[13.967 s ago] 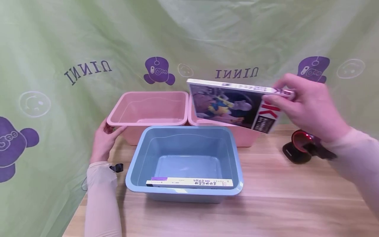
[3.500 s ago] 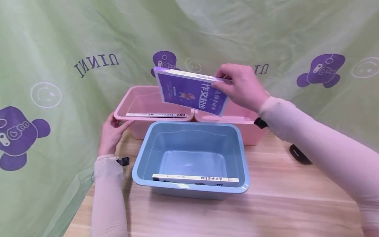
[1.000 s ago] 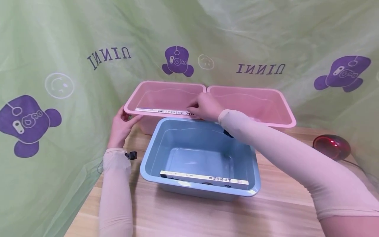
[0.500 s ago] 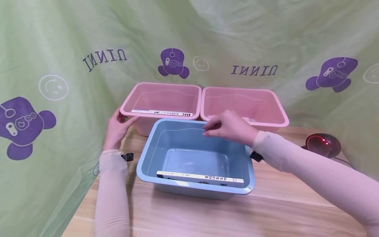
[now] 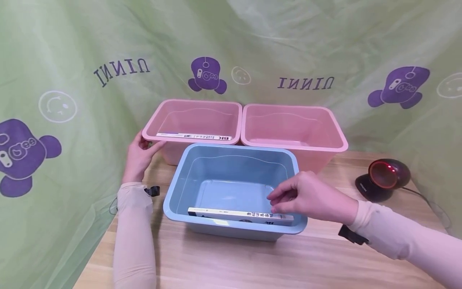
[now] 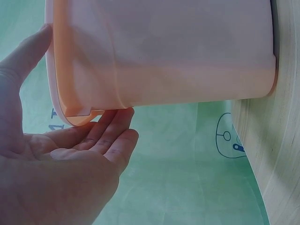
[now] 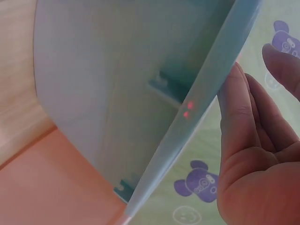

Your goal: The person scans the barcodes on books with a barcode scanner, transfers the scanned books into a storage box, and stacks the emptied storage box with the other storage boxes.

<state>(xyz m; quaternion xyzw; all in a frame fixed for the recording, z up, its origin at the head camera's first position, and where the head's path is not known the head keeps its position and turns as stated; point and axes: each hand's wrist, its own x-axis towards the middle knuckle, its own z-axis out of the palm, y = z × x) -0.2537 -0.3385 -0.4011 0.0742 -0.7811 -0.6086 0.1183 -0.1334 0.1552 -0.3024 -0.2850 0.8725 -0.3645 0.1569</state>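
At the left, my left hand (image 5: 138,158) grips the front left corner of the left pink bin (image 5: 236,120), thumb on the rim and fingers (image 6: 121,145) beneath it. Inside that bin, a book with "BK" on its white spine (image 5: 213,137) stands along the front wall, a purple-edged book (image 5: 169,133) behind it. My right hand (image 5: 312,196) holds nothing; its loosely bent fingers hover over the right side of the blue bin (image 5: 177,180), close above the end of a white-spined book (image 5: 234,213) standing against the front wall.
To the right of the left pink bin stands a second pink bin (image 5: 335,124), with no book visible inside. A black scanner-like device (image 5: 386,176) with a red glow and a cable sits at the right of the wooden table (image 5: 231,265). A green printed curtain (image 5: 252,36) hangs behind.
The right hand earlier carried the BK book, then the purple book; both now stand in the left pink bin. Lately it has moved from there, empty, toward the blue bin's book. The left hand stays put.
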